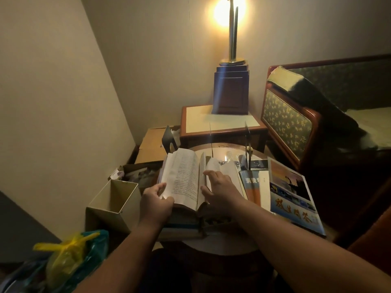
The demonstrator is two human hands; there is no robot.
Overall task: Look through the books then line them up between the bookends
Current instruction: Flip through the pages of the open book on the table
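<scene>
A thick book [184, 176] lies open on the round table [222, 244], its printed pages facing up. My left hand [157, 200] grips the lower left corner of the left pages. My right hand [220, 191] lies on the right page with fingers spread, the fingertips at the page edges near the gutter. A dark bookend [168, 139] stands behind the book at the left. A second bookend [248, 142] stands at the back right. Two more books lie flat to the right: an orange-and-blue one [252, 185] and a large blue illustrated one [294, 197].
A lamp [231, 89] glows on a side table [220, 121] behind. A cardboard box [151, 145] and an open square bin [115, 197] sit left of the table. Plastic bags [69, 254] lie at the lower left. A sofa [296, 123] stands at the right.
</scene>
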